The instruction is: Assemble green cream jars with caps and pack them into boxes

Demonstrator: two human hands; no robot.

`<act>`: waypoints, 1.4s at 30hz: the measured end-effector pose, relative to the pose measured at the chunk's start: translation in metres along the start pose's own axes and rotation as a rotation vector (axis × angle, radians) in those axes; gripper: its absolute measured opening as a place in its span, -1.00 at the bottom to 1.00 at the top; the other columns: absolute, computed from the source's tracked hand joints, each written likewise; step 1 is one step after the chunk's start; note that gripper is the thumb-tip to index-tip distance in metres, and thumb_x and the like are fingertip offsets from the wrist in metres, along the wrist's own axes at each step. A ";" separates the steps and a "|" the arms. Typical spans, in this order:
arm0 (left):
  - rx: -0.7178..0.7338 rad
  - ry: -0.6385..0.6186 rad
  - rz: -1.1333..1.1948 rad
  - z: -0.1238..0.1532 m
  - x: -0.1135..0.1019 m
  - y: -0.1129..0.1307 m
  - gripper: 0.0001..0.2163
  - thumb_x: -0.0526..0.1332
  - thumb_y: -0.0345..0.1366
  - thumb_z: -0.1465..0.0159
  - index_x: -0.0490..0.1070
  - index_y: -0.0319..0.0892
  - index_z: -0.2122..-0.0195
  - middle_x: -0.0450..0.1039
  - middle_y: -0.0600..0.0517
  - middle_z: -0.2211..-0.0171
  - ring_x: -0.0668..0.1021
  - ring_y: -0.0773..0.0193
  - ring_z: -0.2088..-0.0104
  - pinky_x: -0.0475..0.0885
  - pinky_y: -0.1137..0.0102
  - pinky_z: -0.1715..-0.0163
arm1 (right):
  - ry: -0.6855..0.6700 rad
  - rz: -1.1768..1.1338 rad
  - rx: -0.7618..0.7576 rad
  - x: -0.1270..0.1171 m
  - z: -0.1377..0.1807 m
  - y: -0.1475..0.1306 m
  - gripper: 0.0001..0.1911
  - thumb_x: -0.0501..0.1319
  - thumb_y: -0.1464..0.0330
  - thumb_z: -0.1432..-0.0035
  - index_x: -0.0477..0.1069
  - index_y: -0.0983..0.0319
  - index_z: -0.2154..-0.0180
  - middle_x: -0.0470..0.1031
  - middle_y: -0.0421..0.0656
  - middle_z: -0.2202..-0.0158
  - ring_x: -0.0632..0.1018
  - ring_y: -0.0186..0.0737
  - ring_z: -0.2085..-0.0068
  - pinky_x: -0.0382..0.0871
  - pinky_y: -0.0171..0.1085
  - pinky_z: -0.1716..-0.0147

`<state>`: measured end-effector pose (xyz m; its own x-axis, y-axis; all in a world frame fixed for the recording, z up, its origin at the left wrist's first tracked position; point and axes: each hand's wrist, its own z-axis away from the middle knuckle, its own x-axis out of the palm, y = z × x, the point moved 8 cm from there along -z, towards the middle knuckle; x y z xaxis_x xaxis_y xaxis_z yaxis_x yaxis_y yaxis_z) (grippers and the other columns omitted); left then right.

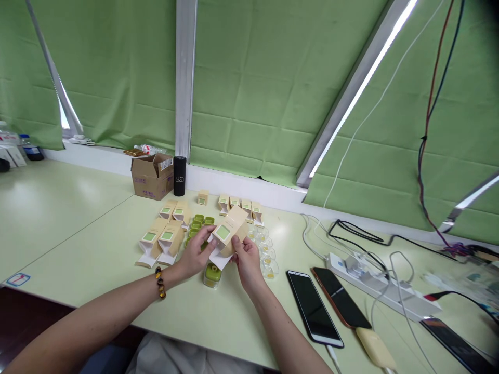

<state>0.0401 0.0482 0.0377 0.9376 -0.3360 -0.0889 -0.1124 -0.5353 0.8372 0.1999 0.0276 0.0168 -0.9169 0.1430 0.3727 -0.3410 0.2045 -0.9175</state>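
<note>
Both my hands hold one small beige carton (232, 223) with a green square on its face and a white flap hanging open at the lower end. My left hand (198, 253) grips its left side. Closed on its right side is my right hand (246, 257), thumb on the front. Just below the carton, a small clear container with a green lid (212, 274) stands on the table. Behind my left hand are rows of green cups or lids (198, 224), partly hidden. Clear cups (268, 254) stand in rows beyond my right hand.
More beige cartons (170, 236) stand to the left, others (245, 208) at the back. A cardboard box (152, 176) and a black tumbler (180, 176) are by the wall. Phones (314, 306), a power strip (374, 285) and tangled cables (362, 234) lie to the right.
</note>
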 end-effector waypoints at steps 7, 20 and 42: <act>-0.093 -0.079 0.187 -0.002 0.002 -0.004 -0.61 0.32 -0.01 -0.42 0.44 -0.11 -0.15 0.56 -0.12 -0.05 0.59 0.05 -0.07 0.52 0.26 -0.05 | 0.048 -0.018 -0.004 -0.003 0.003 -0.009 -0.41 0.59 0.00 0.07 0.61 0.24 0.12 0.74 -0.09 0.30 0.64 -0.17 0.43 0.52 -0.26 0.50; 0.096 0.121 -0.216 -0.005 -0.016 0.010 -0.76 0.34 -0.13 -0.41 0.50 -0.09 -0.02 0.51 -0.12 -0.01 0.54 0.10 -0.03 0.50 0.21 -0.05 | 0.129 0.454 -0.656 -0.005 0.025 -0.050 -0.85 0.38 0.25 -0.26 0.69 0.17 0.28 0.69 -0.14 0.37 0.63 -0.11 0.37 0.53 -0.16 0.36; 0.688 0.280 -0.526 0.008 -0.020 0.071 -0.84 0.29 -0.46 -0.41 0.59 -0.04 0.11 0.67 -0.02 0.13 0.47 0.06 -0.02 0.46 0.08 -0.02 | 0.034 0.735 -1.265 0.021 0.064 -0.075 -0.66 0.21 0.56 -0.30 0.58 0.06 0.04 0.64 -0.14 0.22 0.64 -0.07 0.21 0.48 0.00 0.14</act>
<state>0.0106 0.0105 0.0950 0.9591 0.2348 -0.1583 0.2652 -0.9409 0.2107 0.1926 -0.0468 0.0843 -0.7889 0.6070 -0.0964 0.6138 0.7700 -0.1742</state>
